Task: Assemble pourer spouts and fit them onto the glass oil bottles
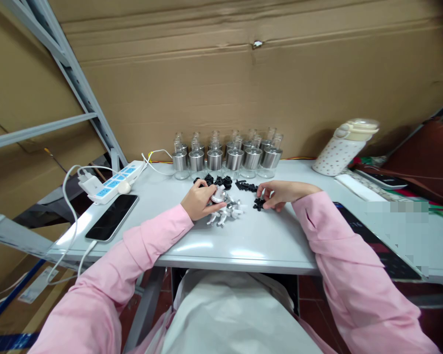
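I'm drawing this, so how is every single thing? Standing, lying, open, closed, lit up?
Left hand: closed on a silver piece
Right hand: at black bits, grip unclear
Loose silver pieces: heaped
Black round parts: grouped near bottles
Bottles: upright, uncapped
Flask: standing, lid on
Phone: flat, screen dark
Tablet-like device: flat, screen lit
Power strip: lying, sockets up

Bottles (214,160) at the back of the table (236,238), cardboard (206,88) behind.
Caps (218,181) lie before the bottles, spouts (224,214) nearer, between left hand (201,200) and right hand (278,193); leftward, the phone (111,219), with the power strip (116,183) behind it; rightward, the flask (337,151), the bag (424,164) beyond, the device (372,242) nearer the front.
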Available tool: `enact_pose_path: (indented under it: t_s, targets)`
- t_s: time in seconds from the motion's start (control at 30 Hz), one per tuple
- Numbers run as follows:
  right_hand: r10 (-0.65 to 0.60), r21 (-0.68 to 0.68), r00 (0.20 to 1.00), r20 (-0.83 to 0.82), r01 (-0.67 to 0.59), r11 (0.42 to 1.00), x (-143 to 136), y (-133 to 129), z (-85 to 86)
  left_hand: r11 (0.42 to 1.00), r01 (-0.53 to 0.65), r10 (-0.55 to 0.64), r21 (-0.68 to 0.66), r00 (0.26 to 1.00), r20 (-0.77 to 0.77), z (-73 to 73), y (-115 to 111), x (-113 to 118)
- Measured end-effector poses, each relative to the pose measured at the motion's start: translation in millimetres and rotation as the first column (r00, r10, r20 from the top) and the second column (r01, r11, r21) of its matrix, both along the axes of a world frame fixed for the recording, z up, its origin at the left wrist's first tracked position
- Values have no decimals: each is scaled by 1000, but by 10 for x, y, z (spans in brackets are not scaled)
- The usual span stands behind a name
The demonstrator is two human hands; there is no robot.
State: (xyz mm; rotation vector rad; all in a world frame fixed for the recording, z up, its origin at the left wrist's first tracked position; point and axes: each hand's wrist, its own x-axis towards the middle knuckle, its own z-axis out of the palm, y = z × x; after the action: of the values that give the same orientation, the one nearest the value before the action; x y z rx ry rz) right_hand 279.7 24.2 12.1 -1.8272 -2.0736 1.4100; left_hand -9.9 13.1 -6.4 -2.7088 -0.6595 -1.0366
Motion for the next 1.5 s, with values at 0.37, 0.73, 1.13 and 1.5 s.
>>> enact_pose_path:
  t_s: [0.37,0.73,1.13,1.5]
  targets:
    - [51,144,940,337,-105,984,-299,-131,158,999,-6,5,-43,1000,-20,6,1,19]
    - [87,109,955,284,-123,987,-260,-140,193,999,-6,6,-38,1000,-22,-3,9,11]
    - [250,256,942,222,-304,918,-197,-44,105,997,-7,4,-72,999,-42,-2,8,10]
    - [66,119,973,221,-94,988,-99,-73,158,997,-45,42,-67,998,-56,-5,5,-4]
